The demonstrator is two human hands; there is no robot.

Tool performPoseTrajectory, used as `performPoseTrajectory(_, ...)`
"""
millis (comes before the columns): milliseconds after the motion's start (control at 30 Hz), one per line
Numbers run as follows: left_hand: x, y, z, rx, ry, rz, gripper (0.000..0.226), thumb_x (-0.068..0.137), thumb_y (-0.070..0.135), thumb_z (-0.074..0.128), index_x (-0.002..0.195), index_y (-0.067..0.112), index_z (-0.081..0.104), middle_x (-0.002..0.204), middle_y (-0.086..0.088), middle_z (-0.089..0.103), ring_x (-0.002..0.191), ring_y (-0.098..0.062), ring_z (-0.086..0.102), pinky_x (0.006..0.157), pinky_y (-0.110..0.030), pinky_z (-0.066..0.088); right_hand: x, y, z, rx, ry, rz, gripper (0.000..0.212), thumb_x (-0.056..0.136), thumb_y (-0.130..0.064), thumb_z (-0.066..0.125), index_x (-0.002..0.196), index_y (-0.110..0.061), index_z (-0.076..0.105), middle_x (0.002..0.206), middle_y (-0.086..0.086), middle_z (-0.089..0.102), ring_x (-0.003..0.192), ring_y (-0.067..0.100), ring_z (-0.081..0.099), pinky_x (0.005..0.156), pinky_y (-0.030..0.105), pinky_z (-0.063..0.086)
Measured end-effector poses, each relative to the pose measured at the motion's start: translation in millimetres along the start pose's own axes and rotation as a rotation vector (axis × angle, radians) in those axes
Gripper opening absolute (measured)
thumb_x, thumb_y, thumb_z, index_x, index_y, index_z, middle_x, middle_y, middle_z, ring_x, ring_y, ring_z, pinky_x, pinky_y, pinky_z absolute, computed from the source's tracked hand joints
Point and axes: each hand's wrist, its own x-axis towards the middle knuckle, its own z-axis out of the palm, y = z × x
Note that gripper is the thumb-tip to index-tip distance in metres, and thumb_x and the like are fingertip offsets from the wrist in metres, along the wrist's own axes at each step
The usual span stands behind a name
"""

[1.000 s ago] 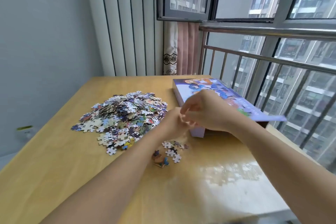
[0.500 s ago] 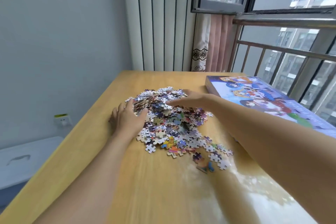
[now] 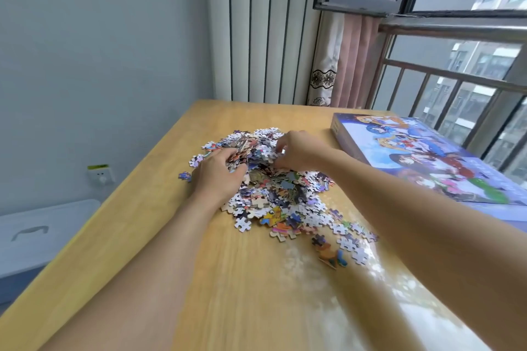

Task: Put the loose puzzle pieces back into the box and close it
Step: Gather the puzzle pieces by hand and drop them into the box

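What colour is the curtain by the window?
The curtain is pink with a white, flower-patterned edge; head view.

Both hands dig into the puzzle pieces (image 3: 271, 179) heaped on the wooden table (image 3: 142, 222): left hand (image 3: 219, 174) and right hand (image 3: 299, 151) curl around clumps. The box (image 3: 427, 159) lies right.
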Motion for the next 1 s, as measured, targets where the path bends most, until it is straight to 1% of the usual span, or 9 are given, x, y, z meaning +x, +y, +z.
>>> performPoseTrajectory(67, -0.3, 0.2, 1.2, -0.033, -0.009, 0.043, 0.05, 0.091, 0.041, 0.066, 0.139, 0.027, 0.058, 0.145, 0.003, 0.055, 0.132, -0.02, 0.05, 0.11, -0.038, 0.041, -3.4, 4.6, -0.5, 0.043, -0.007, -0.004, 0.047, 0.084, -0.049, 0.073, 0.123, -0.023, 0.067, 0.115, 0.003, 0.07, 0.091, 0.021, 0.064, 0.071, 0.031, 0.053)
performPoseTrajectory(133, -1.3, 1.1, 2.3, -0.036, -0.034, 0.088, 0.053, 0.09, 0.04, 0.068, 0.14, 0.027, 0.056, 0.144, 0.002, 0.055, 0.131, -0.02, 0.051, 0.109, -0.039, 0.042, -9.4, 8.9, -6.8, 0.106, -0.08, 0.008, 0.066, 0.081, -0.056, 0.074, 0.137, -0.024, 0.057, 0.135, 0.003, 0.061, 0.113, 0.024, 0.061, 0.091, 0.035, 0.052)
performPoseTrajectory(200, -2.4, 2.0, 4.0, -0.029, -0.057, 0.116, 0.055, 0.089, 0.039, 0.069, 0.141, 0.028, 0.054, 0.144, 0.003, 0.054, 0.13, -0.02, 0.051, 0.108, -0.039, 0.043, -18.4, 12.1, -15.4, 0.123, -0.185, 0.022, 0.091, 0.077, -0.062, 0.075, 0.152, -0.025, 0.039, 0.153, 0.001, 0.044, 0.136, 0.025, 0.046, 0.111, 0.039, 0.039)
performPoseTrajectory(300, -2.7, 3.7, 6.7, -0.049, -0.075, 0.116, 0.057, 0.088, 0.032, 0.068, 0.142, 0.029, 0.05, 0.144, 0.003, 0.052, 0.13, -0.02, 0.05, 0.108, -0.039, 0.043, -28.3, 6.5, -17.4, 0.2, -0.191, -0.013, 0.116, 0.067, -0.064, 0.082, 0.159, -0.029, 0.02, 0.163, -0.002, 0.029, 0.146, 0.023, 0.033, 0.117, 0.039, 0.028)
performPoseTrajectory(400, -1.8, 4.2, 7.8, -0.136, -0.091, 0.054, 0.06, 0.087, 0.022, 0.066, 0.143, 0.031, 0.047, 0.142, 0.005, 0.053, 0.132, -0.017, 0.05, 0.108, -0.039, 0.044, -23.4, -8.3, -3.8, 0.203, -0.13, -0.117, 0.122, 0.064, -0.06, 0.086, 0.159, -0.036, 0.013, 0.164, -0.001, 0.026, 0.147, 0.025, 0.031, 0.119, 0.043, 0.03)
performPoseTrajectory(567, -1.9, 4.1, 5.7, -0.216, -0.085, 0.016, 0.063, 0.084, 0.008, 0.061, 0.143, 0.028, 0.048, 0.137, 0.006, 0.054, 0.123, -0.013, 0.049, 0.096, -0.029, 0.042, 1.8, -25.9, 1.0, 0.046, -0.204, -0.141, 0.101, 0.078, -0.053, 0.079, 0.158, -0.031, 0.022, 0.153, 0.003, 0.046, 0.131, 0.027, 0.051, 0.103, 0.037, 0.047)
performPoseTrajectory(700, -1.5, 4.5, 5.0, -0.23, -0.066, 0.016, 0.058, 0.082, 0.007, 0.06, 0.136, 0.027, 0.053, 0.128, 0.007, 0.057, 0.115, -0.013, 0.052, 0.091, -0.027, 0.042, 7.4, -25.4, -3.3, -0.02, -0.14, -0.152, 0.08, 0.082, -0.039, 0.079, 0.15, -0.027, 0.039, 0.132, 0.006, 0.062, 0.109, 0.027, 0.059, 0.084, 0.034, 0.05)
performPoseTrajectory(833, -2.0, 6.6, 4.6, -0.228, -0.051, 0.03, 0.056, 0.083, 0.009, 0.063, 0.136, 0.026, 0.054, 0.125, 0.008, 0.057, 0.114, -0.011, 0.052, 0.09, -0.026, 0.041, 2.3, -14.3, -2.3, -0.06, -0.043, -0.15, 0.063, 0.083, -0.028, 0.074, 0.141, -0.029, 0.047, 0.124, 0.005, 0.063, 0.098, 0.026, 0.062, 0.068, 0.033, 0.051)
performPoseTrajectory(1000, -3.2, 8.7, 6.4, -0.243, -0.074, 0.048, 0.054, 0.083, 0.01, 0.066, 0.133, 0.029, 0.056, 0.126, 0.009, 0.06, 0.112, -0.011, 0.054, 0.091, -0.031, 0.049, 0.5, -8.1, 0.6, -0.101, -0.017, -0.174, 0.08, 0.082, -0.025, 0.073, 0.152, -0.031, 0.035, 0.132, 0.005, 0.06, 0.102, 0.024, 0.06, 0.065, 0.028, 0.05)
